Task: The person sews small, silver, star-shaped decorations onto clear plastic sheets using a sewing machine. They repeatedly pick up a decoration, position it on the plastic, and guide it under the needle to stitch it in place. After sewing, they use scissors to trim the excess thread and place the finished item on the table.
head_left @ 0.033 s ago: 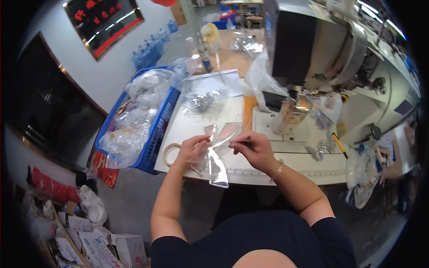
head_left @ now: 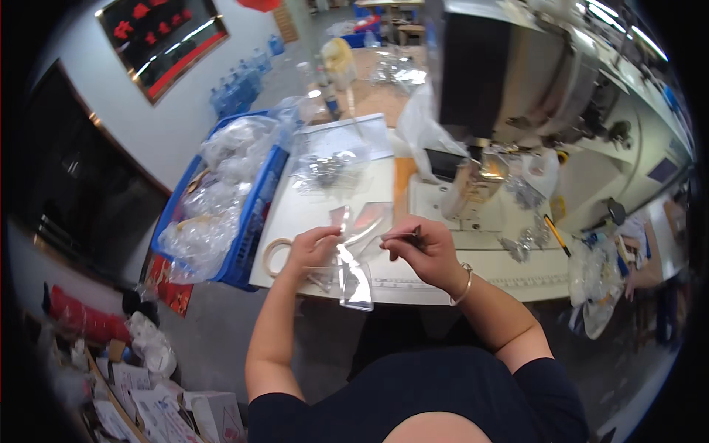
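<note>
My left hand [head_left: 312, 249] pinches a clear, shiny plastic piece [head_left: 357, 286] with curved strips, held above the front of the white sewing machine table [head_left: 354, 199]. One strip hangs down past the table's front edge. To its right, my right hand [head_left: 427, 252] is closed, thumb against the fingers. A small dark, thin thing shows at its fingertips, too blurred to name. A bracelet [head_left: 465, 284] circles my right wrist. Beside my left hand lies a roll of tape [head_left: 276, 256]. A ruler strip [head_left: 509, 280] runs along the table's front.
A blue basket [head_left: 260, 203] full of clear plastic stands at the left. The sewing machine [head_left: 543, 81] rises at the right, with a white plastic bag [head_left: 428, 133] beside it. Behind my hands lie a pile of small metallic pieces [head_left: 325, 171] and a paper sheet [head_left: 369, 133].
My right hand has moved slightly right, away from the plastic piece, and its wrist has turned so the bracelet shows more. My left hand keeps its hold. The whole view has shifted a little.
</note>
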`<state>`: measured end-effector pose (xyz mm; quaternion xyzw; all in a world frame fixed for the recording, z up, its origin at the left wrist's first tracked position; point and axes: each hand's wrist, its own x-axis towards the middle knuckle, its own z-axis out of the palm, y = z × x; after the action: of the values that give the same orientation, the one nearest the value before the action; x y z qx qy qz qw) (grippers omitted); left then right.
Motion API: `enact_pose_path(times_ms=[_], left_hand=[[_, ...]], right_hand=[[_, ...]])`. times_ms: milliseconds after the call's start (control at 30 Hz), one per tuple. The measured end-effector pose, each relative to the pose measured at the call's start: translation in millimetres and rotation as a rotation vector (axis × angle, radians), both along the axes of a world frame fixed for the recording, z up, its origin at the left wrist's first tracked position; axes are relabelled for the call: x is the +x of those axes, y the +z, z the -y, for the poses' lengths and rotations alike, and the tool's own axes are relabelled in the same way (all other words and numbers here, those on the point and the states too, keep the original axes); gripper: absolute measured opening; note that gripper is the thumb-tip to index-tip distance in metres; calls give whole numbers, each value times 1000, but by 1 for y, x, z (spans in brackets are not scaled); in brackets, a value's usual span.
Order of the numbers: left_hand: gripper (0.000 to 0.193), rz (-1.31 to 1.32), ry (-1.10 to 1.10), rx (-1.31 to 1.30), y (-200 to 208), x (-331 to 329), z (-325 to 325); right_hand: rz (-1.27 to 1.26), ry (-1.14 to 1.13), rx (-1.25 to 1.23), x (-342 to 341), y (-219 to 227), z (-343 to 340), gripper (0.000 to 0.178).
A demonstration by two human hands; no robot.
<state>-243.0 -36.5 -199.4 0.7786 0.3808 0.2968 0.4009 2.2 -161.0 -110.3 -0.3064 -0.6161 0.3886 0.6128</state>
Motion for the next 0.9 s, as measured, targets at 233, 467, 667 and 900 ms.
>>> enact_pose_path(times_ms=[233, 467, 667, 900], left_hand=[[40, 426, -529, -553, 57, 85, 84], [34, 824, -224, -1063, 55, 100, 111], [35, 830, -251, -890, 64, 131, 114], [29, 933, -257, -643, 55, 131, 135]], right_hand=[[354, -289, -42, 32, 13, 22, 17], [883, -731, -149, 169, -39, 77, 32], [1453, -562, -369, 227, -37, 91, 31], [856, -691, -526, 207, -31, 77, 28]])
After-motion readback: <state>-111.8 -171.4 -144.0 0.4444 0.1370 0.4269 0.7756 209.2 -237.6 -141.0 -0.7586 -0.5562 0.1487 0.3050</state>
